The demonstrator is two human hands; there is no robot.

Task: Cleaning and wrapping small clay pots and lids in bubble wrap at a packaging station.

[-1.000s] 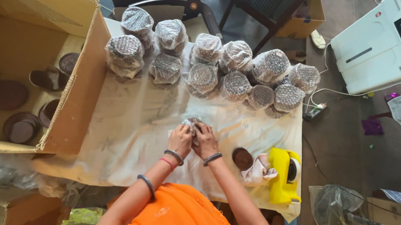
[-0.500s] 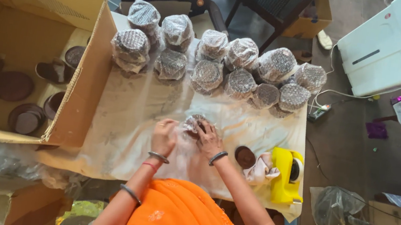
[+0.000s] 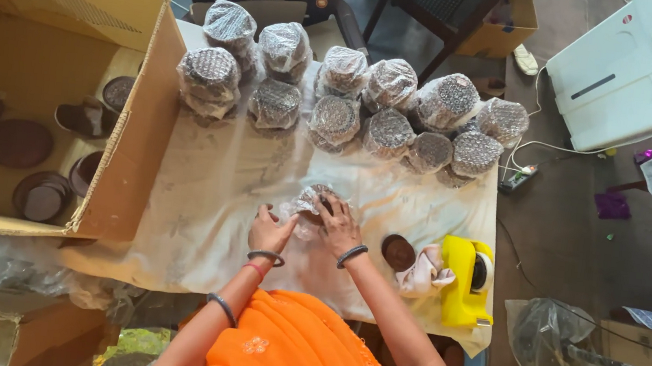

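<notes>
hands: both rest on one small bubble-wrapped bundle [image 3: 309, 204] on the paper-covered table [image 3: 210, 194]
left hand [image 3: 270, 230]: fingers curled against the bundle's near left side, pressing the loose wrap down; grasping the wrap
right hand [image 3: 337, 225]: laid over the bundle's right side, fingertips on top of it; holding it in place
bundle: between the two hands, lying flat on the table
beyond the hands: a row of wrapped bundles [image 3: 336, 98], well apart from the grip
right of the right hand: a dark round lid [image 3: 397, 251], a crumpled cloth [image 3: 424, 272], then a yellow tape dispenser [image 3: 466, 282]
left of the left hand: an open cardboard box [image 3: 51, 86] with dark round lids inside
</notes>
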